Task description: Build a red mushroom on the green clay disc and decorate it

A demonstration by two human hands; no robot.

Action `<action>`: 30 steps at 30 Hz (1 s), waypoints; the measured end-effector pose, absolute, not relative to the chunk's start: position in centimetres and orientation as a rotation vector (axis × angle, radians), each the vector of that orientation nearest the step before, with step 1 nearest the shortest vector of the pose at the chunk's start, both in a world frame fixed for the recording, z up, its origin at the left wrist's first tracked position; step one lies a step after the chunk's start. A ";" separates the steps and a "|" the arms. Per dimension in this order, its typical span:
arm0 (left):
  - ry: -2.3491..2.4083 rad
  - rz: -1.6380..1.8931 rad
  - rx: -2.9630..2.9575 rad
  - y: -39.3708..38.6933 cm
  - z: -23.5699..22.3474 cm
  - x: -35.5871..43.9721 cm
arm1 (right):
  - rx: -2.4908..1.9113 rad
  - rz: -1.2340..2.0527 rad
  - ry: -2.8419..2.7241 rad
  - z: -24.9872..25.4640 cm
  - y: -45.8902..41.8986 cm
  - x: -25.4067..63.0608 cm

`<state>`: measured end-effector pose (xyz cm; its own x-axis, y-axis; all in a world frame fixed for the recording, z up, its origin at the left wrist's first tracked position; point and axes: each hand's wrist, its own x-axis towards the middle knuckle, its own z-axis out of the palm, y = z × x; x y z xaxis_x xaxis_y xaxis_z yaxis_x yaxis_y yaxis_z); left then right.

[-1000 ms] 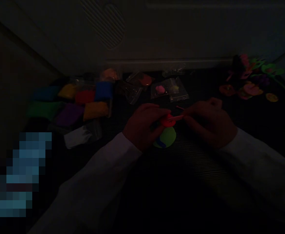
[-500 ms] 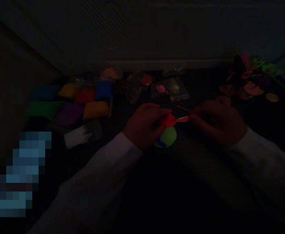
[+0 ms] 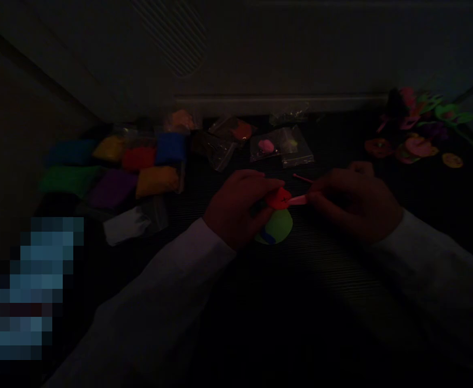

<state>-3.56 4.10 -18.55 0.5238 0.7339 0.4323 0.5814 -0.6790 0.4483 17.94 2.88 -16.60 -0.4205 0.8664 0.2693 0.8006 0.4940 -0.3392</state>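
In dim light, my left hand pinches a red clay piece with dark crossed lines on it, thumb below and fingers above. Under its front edge lies a light green round clay disc with a dark blue strip on it, partly covered by my fingers. My right hand is closed on a pink clay modelling knife, whose tip meets the right side of the red clay. A thin pink stick shows just beyond my right fingers; whether the hand touches it, I cannot tell.
Several packs of coloured clay, such as an orange one and a white one, lie at the left. Clear bags with clay bits lie along the back. Clay figures stand at the back right. A pixelated patch hides the lower left.
My right hand has moved slightly left, bringing the pink knife's tip further onto the red clay. My left hand stays nearly in place.
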 end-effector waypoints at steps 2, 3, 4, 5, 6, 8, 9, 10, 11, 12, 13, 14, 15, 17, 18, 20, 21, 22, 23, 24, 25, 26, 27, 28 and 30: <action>1.108 0.897 2.520 4.1 -18.6 -3.6 | -1.381 0.236 -2.336 -16.6 2.9 17.9; 1.112 0.905 2.522 4.1 -18.6 -3.5 | -1.383 0.243 -2.334 -16.6 2.9 17.8; 1.112 0.913 2.526 4.1 -18.6 -3.5 | -1.382 0.248 -2.331 -16.6 2.9 17.8; 1.108 0.914 2.532 4.1 -18.6 -3.5 | -1.380 0.250 -2.331 -16.6 2.9 17.8; 1.100 0.912 2.539 4.1 -18.6 -3.5 | -1.378 0.252 -2.334 -16.6 2.9 17.8; 1.093 0.907 2.544 4.1 -18.5 -3.5 | -1.377 0.248 -2.325 -16.6 2.9 17.8; 1.094 0.908 2.541 4.1 -18.5 -3.5 | -1.377 0.244 -2.318 -16.6 2.9 17.8; 1.092 0.909 2.539 4.1 -18.5 -3.6 | -1.377 0.240 -2.309 -16.6 2.9 17.8; 1.086 0.915 2.537 4.1 -18.5 -3.6 | -1.377 0.238 -2.300 -16.6 2.9 17.8; 1.079 0.924 2.535 4.1 -18.5 -3.6 | -1.373 0.236 -2.292 -16.7 2.9 17.9; 1.075 0.928 2.535 4.1 -18.5 -3.6 | -1.369 0.235 -2.290 -16.7 2.9 17.9; 1.072 0.931 2.537 4.1 -18.5 -3.6 | -1.365 0.235 -2.289 -16.7 2.9 17.8; 1.071 0.931 2.541 4.1 -18.6 -3.6 | -1.358 0.235 -2.290 -16.7 2.9 17.8; 1.080 0.926 2.545 4.1 -18.6 -3.6 | -1.350 0.234 -2.296 -16.8 2.9 17.8; 1.083 0.924 2.545 4.1 -18.6 -3.6 | -1.349 0.233 -2.300 -16.8 2.9 17.8; 1.084 0.929 2.546 4.2 -18.6 -3.6 | -1.349 0.235 -2.309 -16.8 2.9 17.8; 1.084 0.931 2.546 4.1 -18.6 -3.6 | -1.351 0.232 -2.306 -16.7 2.9 17.8; 1.089 0.933 2.543 4.1 -18.6 -3.6 | -1.356 0.225 -2.296 -16.7 2.9 17.8; 1.094 0.927 2.539 4.1 -18.6 -3.6 | -1.357 0.216 -2.287 -16.7 2.9 17.8; 1.100 0.919 2.534 4.1 -18.6 -3.6 | -1.358 0.207 -2.279 -16.6 2.9 17.9; 1.105 0.909 2.527 4.1 -18.5 -3.6 | -1.357 0.203 -2.267 -16.6 2.9 17.9; 1.110 0.901 2.520 4.1 -18.5 -3.6 | -1.360 0.208 -2.249 -16.6 3.0 18.0; 1.114 0.896 2.514 4.1 -18.5 -3.6 | -1.363 0.218 -2.222 -16.6 3.0 18.0; 1.112 0.890 2.512 4.0 -18.5 -3.6 | -1.372 0.229 -2.187 -16.6 3.0 18.1; 1.102 0.879 2.510 4.0 -18.4 -3.6 | -1.411 0.245 -2.125 -16.5 3.1 18.3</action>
